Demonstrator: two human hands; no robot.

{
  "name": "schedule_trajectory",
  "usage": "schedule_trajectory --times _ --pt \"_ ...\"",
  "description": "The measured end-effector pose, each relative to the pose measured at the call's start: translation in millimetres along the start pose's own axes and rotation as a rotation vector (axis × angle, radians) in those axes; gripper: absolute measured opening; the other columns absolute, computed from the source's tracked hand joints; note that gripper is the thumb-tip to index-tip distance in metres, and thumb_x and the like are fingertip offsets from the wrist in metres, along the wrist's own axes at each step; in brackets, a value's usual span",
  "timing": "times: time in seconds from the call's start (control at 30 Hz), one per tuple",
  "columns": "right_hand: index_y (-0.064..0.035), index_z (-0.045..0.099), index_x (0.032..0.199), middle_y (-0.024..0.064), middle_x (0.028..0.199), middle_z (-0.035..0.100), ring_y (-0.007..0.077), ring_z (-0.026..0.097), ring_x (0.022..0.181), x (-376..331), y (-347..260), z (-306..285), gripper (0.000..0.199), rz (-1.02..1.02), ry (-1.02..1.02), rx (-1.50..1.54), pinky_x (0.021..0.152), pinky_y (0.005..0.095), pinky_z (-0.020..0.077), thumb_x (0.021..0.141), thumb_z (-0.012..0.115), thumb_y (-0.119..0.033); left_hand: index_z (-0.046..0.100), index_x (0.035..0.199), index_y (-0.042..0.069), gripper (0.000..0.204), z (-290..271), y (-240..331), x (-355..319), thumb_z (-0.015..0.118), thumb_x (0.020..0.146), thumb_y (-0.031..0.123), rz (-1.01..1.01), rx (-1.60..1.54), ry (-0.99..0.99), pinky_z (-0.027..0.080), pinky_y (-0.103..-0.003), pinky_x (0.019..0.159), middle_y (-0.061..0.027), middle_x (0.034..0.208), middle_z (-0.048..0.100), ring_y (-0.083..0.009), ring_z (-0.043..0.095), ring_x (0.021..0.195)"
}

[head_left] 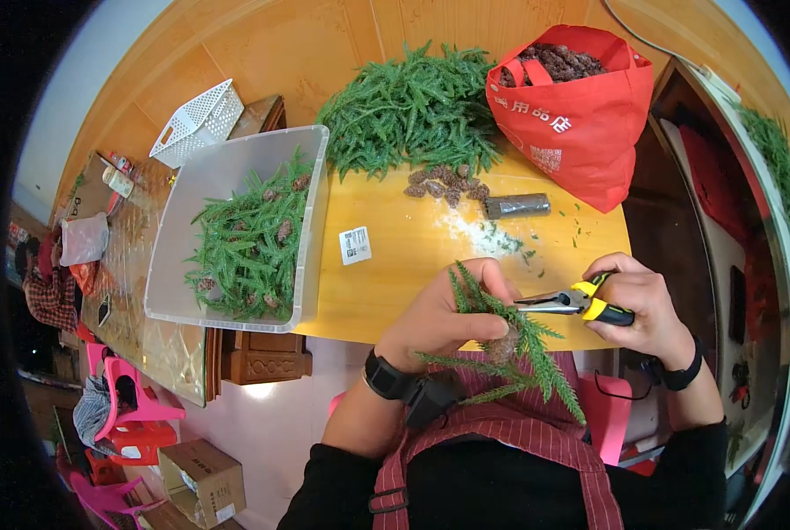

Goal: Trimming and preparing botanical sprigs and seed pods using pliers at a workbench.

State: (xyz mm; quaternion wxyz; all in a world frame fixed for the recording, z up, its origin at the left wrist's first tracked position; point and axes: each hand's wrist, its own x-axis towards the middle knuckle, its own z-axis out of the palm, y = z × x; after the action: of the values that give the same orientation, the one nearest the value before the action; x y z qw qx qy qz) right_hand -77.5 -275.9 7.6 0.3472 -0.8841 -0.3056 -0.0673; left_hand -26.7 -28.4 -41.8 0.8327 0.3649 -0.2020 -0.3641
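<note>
Left hand (443, 314) clamps a green sprig (510, 340) — right hand (642, 305) grips pliers (580, 303) — past the table edge (368, 334).

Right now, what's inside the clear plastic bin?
The clear plastic bin holds a pile of green fir-like sprigs with several brown pine cones attached. The sprigs cover most of the bin floor, so anything beneath them cannot be seen.

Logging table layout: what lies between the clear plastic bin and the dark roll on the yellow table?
In the head view, a small white label lies between the clear bin and dark roll; otherwise bare tabletop.
</note>
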Motion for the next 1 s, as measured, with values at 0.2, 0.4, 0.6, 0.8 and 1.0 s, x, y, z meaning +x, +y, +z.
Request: schedule_trajectory --times 0.2,0.4,0.6,0.8,1.0 --pt "-0.0009 0.051 0.062 0.0102 0.063 0.055 0.0290 0.058 0.070 -7.3 3.6 0.9 0.019 0.017 0.040 -0.117 0.062 0.0322 0.0465 0.062 0.068 -0.008 0.052 0.080 0.003 0.021 11.3 13.4 1.5 0.068 0.067 -0.001 0.141 0.326 0.172 0.046 -0.026 0.062 -0.0104 0.083 0.058 -0.0163 0.057 0.075" --pt "-0.0003 0.051 0.062 0.0117 0.057 0.049 0.0284 0.055 0.060 -5.4 -23.2 4.2 0.019 0.386 0.039 -0.112 0.060 0.0321 0.0473 0.066 0.068 -0.009 0.057 0.079 0.003 0.017 16.8 1.5 4.6 0.068 0.068 -0.003 0.901 1.554 0.337 0.046 -0.025 0.063 -0.0088 0.085 0.061 -0.0141 0.058 0.079" --pt "0.0017 0.055 0.069 0.0128 0.068 0.055 0.0312 0.057 0.082 -6.6 -8.0 -2.3 0.019 0.159 0.022 -0.058 0.072 0.0349 0.0449 0.063 0.067 -0.012 0.053 0.083 0.002 0.023 14.0 11.8 -1.0 0.066 0.067 -0.007 0.382 0.570 0.166 0.046 -0.029 0.068 -0.0106 0.085 0.059 -0.0165 0.057 0.078" --pt "-0.0018 0.054 0.064 0.0112 0.066 0.057 0.0310 0.057 0.087 -1.9 -4.7 -1.4 0.019 0.021 0.001 -0.012 0.078 0.0372 0.0447 0.064 0.070 -0.012 0.048 0.080 0.004 0.024 2.9 7.3 -3.2 0.067 0.066 -0.001 0.075 0.151 -0.014 0.045 -0.028 0.063 -0.0125 0.082 0.056 -0.0173 0.055 0.072" --pt "-0.0015 0.055 0.065 0.0101 0.068 0.057 0.0298 0.057 0.085 -1.6 -3.1 1.5 0.020 -0.006 0.032 0.047 0.074 0.0369 0.0450 0.060 0.070 -0.013 0.046 0.078 0.006 0.027 7.0 1.1 -1.8 0.070 0.065 0.005 -0.035 -0.092 -0.036 0.043 -0.026 0.054 -0.0129 0.079 0.056 -0.0175 0.054 0.068"
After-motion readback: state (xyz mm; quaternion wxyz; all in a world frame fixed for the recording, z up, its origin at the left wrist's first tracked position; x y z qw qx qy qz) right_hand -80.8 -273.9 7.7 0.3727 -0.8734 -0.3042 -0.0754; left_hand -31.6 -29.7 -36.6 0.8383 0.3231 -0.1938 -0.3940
